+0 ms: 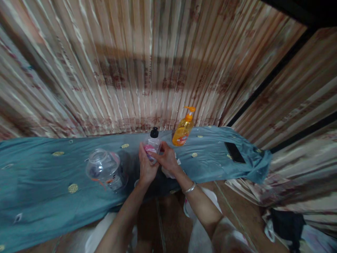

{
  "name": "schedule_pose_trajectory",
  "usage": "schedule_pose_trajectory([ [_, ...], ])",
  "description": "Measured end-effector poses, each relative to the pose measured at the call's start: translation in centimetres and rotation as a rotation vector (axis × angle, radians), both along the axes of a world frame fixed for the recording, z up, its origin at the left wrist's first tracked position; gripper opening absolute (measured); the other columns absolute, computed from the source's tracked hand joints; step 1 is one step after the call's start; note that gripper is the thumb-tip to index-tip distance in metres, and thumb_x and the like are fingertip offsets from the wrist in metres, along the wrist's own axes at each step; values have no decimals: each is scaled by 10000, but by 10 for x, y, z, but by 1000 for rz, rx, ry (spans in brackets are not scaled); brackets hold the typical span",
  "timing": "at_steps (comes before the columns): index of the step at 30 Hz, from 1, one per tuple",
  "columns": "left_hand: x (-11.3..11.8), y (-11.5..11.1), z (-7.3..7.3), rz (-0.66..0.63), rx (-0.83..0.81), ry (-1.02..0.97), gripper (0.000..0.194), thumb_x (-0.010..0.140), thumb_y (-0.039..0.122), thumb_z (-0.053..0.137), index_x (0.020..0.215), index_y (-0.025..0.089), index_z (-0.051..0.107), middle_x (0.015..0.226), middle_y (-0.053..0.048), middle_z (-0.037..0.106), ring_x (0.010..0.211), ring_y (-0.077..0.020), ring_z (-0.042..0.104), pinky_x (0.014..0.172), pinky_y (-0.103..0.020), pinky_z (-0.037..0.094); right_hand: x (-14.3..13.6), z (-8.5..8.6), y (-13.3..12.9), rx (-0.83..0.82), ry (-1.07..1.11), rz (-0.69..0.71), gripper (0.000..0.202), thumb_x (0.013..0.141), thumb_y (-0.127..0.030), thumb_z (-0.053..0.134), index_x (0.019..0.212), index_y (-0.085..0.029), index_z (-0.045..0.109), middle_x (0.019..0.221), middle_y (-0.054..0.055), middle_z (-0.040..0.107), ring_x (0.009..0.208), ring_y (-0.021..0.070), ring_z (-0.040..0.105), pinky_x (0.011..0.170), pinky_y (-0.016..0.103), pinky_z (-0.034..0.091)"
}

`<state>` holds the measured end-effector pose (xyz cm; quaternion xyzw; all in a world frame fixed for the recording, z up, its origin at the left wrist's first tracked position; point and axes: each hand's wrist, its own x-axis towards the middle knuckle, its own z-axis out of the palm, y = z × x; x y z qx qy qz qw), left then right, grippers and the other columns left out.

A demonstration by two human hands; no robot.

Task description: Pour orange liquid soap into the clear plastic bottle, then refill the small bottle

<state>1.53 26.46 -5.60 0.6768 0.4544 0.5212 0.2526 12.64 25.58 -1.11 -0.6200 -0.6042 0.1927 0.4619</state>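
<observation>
A clear squeeze bottle with a black cap [154,133] and a pink label is held upright between my two hands, over the front part of the cloth-covered table. My left hand [147,167] wraps its left side and lower part. From the right, my right hand [167,158] grips the bottle, with the thumb across the label. Beneath my right hand, a pale crumpled thing [167,173] is partly hidden. An orange pump bottle [182,133] stands just beyond my right hand. To the left of my hands sits a clear plastic jar [104,170].
A teal cloth [71,160] with yellow motifs covers the long, narrow table. A black phone [235,152] lies on its right part. Patterned curtains [147,70] hang close behind it and at the right. A dark bag [286,223] rests on the lower right.
</observation>
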Motion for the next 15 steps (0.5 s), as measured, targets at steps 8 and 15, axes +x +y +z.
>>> schedule_pose_trajectory([
  [8, -4, 0, 3, 39, 18, 20, 873, 735, 397, 641, 1443, 170, 183, 1417, -182, 395, 1300, -308, 410, 1054, -474, 365, 8, 8, -23, 22, 168, 131, 660, 669, -528, 696, 1215, -206, 511, 1066, 79, 671, 961, 215, 633, 816, 344, 497],
  [15, 2, -8, 1, 36, 144, 176, 852, 741, 515, 635, 1407, 124, 276, 1342, -199, 467, 1242, -306, 473, 1023, -441, 410, 16, 27, -28, 210, 491, 121, 419, 724, -370, 697, 1108, -236, 598, 1073, 34, 665, 996, 176, 610, 917, 327, 470],
])
